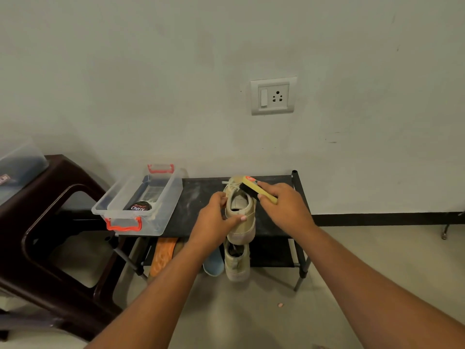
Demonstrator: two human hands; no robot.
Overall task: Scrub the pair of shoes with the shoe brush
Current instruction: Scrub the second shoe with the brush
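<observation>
Two hands meet over the top shelf of a black shoe rack (196,197) that stands against a pale wall. The left hand (216,217) grips a beige shoe (241,210) at its collar, thumb across the near side of the opening and fingers curled round the far side. The shoe points away towards the wall, its heel jutting past the shelf's front edge; whether the sole rests on the shelf cannot be told. The right hand (284,205) is closed round the yellow back of the shoe brush (254,188), whose black bristles press against the laces and right side near the toe. The second shoe (236,264) of the pair sits on the lower shelf directly beneath, heel towards the camera. Beside it lie an orange sandal (163,255) and a blue sole (214,265). At the left end of the top shelf stands a clear plastic box (173,197) with red handles, holding a round polish tin (139,207) marked "Cherry". A dark brown plastic chair (63,197) stands further left, and a white wall socket (273,96) is fixed above the rack.
</observation>
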